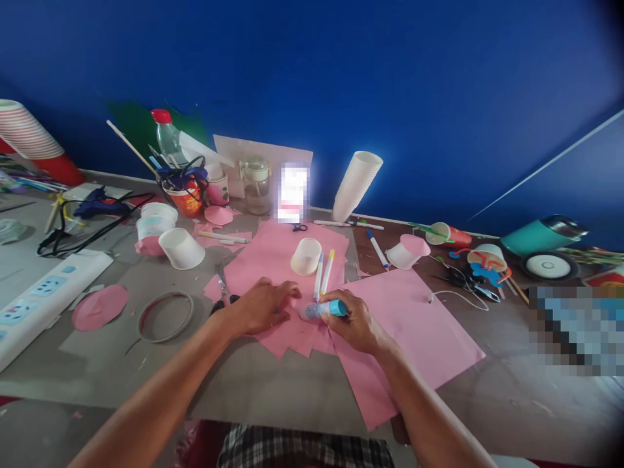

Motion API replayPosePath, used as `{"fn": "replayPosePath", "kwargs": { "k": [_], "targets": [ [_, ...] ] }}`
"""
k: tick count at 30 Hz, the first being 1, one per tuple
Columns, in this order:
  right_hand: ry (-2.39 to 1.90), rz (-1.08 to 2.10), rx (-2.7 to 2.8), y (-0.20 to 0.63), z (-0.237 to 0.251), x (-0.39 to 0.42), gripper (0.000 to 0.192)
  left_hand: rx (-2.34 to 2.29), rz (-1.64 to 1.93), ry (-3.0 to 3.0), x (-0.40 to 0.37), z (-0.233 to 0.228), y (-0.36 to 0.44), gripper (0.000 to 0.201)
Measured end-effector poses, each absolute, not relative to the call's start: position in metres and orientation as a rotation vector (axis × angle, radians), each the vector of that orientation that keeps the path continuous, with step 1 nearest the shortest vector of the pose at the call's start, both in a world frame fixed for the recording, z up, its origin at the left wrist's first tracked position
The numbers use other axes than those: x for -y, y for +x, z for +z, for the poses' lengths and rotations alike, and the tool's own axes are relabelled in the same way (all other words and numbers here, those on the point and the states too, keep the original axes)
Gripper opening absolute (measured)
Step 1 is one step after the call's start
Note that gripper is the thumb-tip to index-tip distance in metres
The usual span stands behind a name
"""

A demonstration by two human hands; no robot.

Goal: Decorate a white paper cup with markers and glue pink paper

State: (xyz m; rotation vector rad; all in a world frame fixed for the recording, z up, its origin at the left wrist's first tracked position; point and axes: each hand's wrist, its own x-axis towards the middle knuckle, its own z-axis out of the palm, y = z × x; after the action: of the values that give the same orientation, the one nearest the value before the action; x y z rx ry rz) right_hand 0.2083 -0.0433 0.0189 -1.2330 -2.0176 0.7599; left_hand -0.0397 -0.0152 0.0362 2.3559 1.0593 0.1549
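Observation:
My right hand (358, 322) is closed around a glue stick (316, 311) with a clear body and a blue end. Its tip points left, low over pink paper. My left hand (263, 307) rests on the pink paper sheets (248, 260), thumb and fingers apart, facing the glue stick. Whether a small cut piece lies under its fingertips, I cannot tell. Just beyond the hands stands a white paper cup (306, 257). Two markers, one white-and-blue (318, 276) and one yellow (328, 272), lie beside it. Scissors (222, 286) lie by my left wrist, partly hidden.
A power strip (53, 296), a tape roll (166, 316) and a pink paper disc (100, 307) are at left. Stacked white cups (357, 185) lean against the blue wall. To the right are a large pink sheet (414, 325), a pink-topped cup (408, 251) and a teal flask (531, 234).

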Motion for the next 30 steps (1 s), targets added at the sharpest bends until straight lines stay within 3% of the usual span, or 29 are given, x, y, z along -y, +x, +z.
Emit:
{"fn": "replayPosePath", "kwargs": {
  "k": [7,30],
  "targets": [
    [-1.21,0.992,1.725,0.211,0.0218,0.042,0.02,-1.091,0.113,2.388,0.0157,0.0382,-0.0393,0.051],
    [-1.206,0.924,1.695,0.2039,0.0196,0.0428,0.02,-1.017,0.176,2.506,0.0129,0.0418,-0.0412,0.043]
  ]
}}
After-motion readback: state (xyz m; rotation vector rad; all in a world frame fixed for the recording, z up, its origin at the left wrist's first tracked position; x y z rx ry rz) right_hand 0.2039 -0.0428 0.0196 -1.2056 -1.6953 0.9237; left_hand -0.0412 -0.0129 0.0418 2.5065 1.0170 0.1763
